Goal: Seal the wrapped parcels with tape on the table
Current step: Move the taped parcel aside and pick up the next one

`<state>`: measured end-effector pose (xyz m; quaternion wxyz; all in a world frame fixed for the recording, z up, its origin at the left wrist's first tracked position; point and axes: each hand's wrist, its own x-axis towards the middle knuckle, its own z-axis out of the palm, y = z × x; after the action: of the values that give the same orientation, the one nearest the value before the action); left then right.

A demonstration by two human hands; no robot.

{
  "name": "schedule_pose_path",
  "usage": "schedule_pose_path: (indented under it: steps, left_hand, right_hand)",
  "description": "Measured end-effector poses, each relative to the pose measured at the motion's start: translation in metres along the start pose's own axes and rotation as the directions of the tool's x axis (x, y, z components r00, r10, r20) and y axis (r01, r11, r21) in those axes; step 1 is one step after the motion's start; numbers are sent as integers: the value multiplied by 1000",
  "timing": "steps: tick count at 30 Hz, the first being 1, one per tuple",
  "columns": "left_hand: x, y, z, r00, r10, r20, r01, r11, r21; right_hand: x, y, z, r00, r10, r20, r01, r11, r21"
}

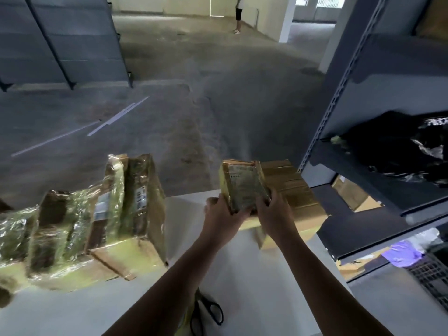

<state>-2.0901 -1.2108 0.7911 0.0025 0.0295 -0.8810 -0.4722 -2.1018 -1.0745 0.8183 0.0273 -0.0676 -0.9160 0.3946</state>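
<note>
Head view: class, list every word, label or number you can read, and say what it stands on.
White label on the held parcel: print too blurred to read.
Side label on the left parcel: marks too blurred to read.
No other text can be read.

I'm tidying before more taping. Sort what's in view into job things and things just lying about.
Job in hand: small parcel, held by left hand and right hand; row of wrapped parcels; scissors; table.
Lying about: black plastic bag and purple item on the shelves.
</note>
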Motion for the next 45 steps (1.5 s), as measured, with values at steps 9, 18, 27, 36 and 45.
schedule_pose_path:
  steps: [9, 18, 27, 36, 45]
  left_hand:
    - [28, 63, 44, 984, 62, 168, -19, 970, -244]
    - [55, 80, 78, 948, 23, 316, 41, 980, -193]
    - [47, 68, 60, 966, -60, 251, 127, 957, -262]
    - [30, 35, -13, 989, -125, -74, 104, 965, -241]
    - [-33, -22, -145, 883, -174, -435, 122, 982, -146]
  right_hand:
    - [41, 40, -41, 990, 53, -128, -69, 990, -123]
    - [53, 62, -57, 996, 46, -72, -58, 983, -176]
    - [35, 31, -43, 969, -215, -119, 162, 923, -350]
    - [16, -39, 7, 887, -462, -22, 454, 878, -151]
    - [-22, -118, 102, 827, -517, 221, 498, 856, 140]
